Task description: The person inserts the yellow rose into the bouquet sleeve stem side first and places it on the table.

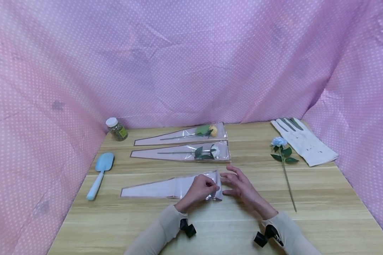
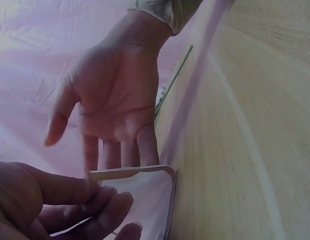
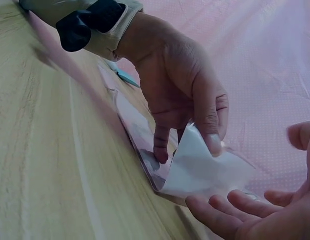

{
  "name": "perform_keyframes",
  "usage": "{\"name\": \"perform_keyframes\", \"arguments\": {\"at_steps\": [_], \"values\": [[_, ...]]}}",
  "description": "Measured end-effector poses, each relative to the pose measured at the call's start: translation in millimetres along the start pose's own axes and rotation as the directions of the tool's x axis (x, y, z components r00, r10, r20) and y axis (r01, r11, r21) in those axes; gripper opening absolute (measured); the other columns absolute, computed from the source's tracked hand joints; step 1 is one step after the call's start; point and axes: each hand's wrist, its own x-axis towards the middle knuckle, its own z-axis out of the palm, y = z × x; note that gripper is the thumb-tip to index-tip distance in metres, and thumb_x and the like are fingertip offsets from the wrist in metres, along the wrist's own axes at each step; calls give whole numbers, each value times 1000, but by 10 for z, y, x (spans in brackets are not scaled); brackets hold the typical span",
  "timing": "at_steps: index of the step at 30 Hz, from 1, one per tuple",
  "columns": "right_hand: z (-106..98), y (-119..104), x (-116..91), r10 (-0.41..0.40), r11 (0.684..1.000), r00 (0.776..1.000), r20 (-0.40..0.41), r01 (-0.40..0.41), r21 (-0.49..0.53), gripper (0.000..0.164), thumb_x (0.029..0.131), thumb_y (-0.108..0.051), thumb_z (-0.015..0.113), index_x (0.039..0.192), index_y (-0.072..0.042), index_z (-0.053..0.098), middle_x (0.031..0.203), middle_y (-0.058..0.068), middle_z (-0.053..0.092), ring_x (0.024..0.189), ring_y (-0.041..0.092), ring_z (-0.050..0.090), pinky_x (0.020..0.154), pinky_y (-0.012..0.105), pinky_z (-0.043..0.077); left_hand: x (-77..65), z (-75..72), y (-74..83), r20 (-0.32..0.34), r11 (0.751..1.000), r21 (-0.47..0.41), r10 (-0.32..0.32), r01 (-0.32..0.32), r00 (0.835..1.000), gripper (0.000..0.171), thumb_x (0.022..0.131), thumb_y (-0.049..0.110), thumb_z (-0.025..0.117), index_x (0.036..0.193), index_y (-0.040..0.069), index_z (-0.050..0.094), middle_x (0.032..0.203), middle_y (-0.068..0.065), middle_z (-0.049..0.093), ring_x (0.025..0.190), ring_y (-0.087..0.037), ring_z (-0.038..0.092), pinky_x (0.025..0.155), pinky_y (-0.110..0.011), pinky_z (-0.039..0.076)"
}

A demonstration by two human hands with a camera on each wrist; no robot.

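Note:
A long tapered flower sleeve (image 1: pixel 153 191), pale with a darker border, lies at the front of the table. My left hand (image 1: pixel 199 190) pinches the upper layer at its wide right end between thumb and fingers. In the right wrist view, that white flap (image 3: pixel 204 170) stands lifted off the layer below. Beside the same end, my right hand (image 1: pixel 242 187) has its fingers extended and holds nothing. Its fingertips (image 3: pixel 194 202) are close to the sleeve's edge; whether they touch is unclear. In the left wrist view, the sleeve's edge (image 2: pixel 130 172) partly hides those fingers.
Behind lie two clear sleeves, one with a yellow rose (image 1: pixel 213 131), one with a white rose (image 1: pixel 215 151). At right are a blue rose (image 1: pixel 279 142) and white gloves (image 1: pixel 309 145). A blue trowel (image 1: pixel 99 175) and a white-capped jar (image 1: pixel 117 129) stay at left.

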Motion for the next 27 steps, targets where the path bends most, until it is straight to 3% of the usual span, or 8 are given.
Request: {"name": "perform_keyframes", "arguments": {"at_steps": [6, 13, 22, 27], "values": [[37, 42, 49, 29, 1000, 996, -85, -29, -4, 58, 105, -24, 50, 151, -3, 22, 153, 33, 36, 127, 26, 57, 92, 43, 58, 8, 73, 8, -21, 1000, -11, 7, -7, 1000, 12, 85, 11, 76, 77, 2, 78, 70, -8, 74, 62, -1, 51, 58, -17, 41], [114, 51, 139, 16, 997, 982, -187, -31, -76, 52, 102, -18, 54, 146, -1, 32, 145, 33, 46, 122, 28, 58, 84, 39, 60, 18, 132, 3, -58, 998, -48, 43, -46, 997, 10, 81, 9, 77, 74, 2, 78, 70, -9, 74, 63, 2, 51, 57, -14, 39], [132, 75, 172, 7, 996, 976, -217, -27, -91, 46, 102, -13, 52, 144, 0, 35, 141, 33, 51, 116, 25, 62, 80, 34, 60, 21, 163, -27, -43, 996, -89, -5, 1, 999, 12, 83, 12, 77, 75, 3, 78, 67, -6, 72, 63, 0, 49, 56, -15, 36], [114, 93, 184, -7, 995, 976, -216, -14, -96, 47, 102, -14, 54, 143, 0, 35, 139, 34, 51, 112, 22, 63, 78, 33, 60, 22, 175, -21, -51, 997, -79, -1, -3, 999, 12, 82, 11, 78, 73, 2, 78, 67, -8, 73, 63, 0, 51, 57, -14, 38]]}}
